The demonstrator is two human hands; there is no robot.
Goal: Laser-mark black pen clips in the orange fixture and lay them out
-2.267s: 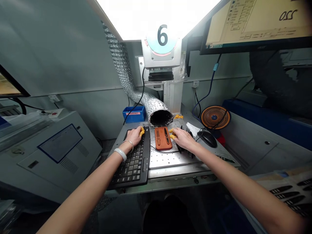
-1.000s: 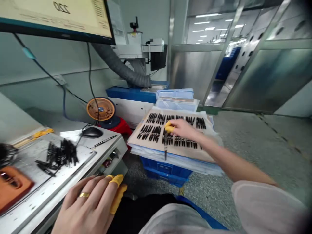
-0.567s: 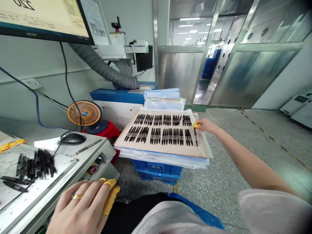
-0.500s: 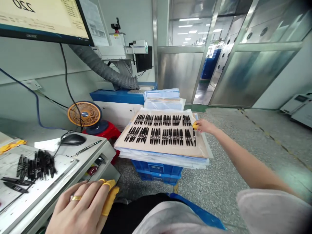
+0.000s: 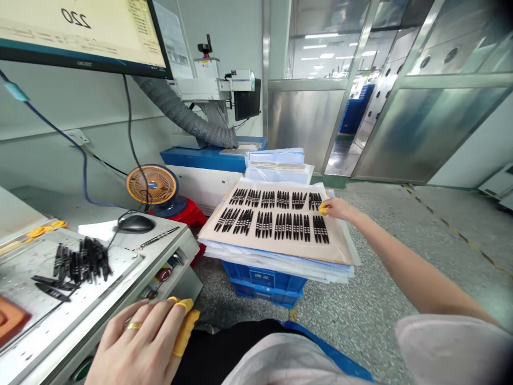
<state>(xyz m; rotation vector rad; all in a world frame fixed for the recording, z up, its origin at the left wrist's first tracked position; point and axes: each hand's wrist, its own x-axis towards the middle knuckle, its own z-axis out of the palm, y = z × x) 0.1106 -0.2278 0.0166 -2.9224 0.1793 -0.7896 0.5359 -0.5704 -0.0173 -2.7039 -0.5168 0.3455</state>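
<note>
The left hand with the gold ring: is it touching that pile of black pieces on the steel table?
Apart. The head view shows the left hand below the table's front edge, with a plain gap between it and the black pieces.

Your right arm is stretched far out to the right, nearly straight, pale sleeve covering the upper part. Right hand is small in frame, fingers bunched forward, yellow finger cot on the tips; can't tell if it's pinching anything. Your left hand sits low, close to you, palm down, fingers together and pointing up-right, looks relaxed. Gold ring on one finger, yellow finger cots on the two digits furthest right in view.
</note>
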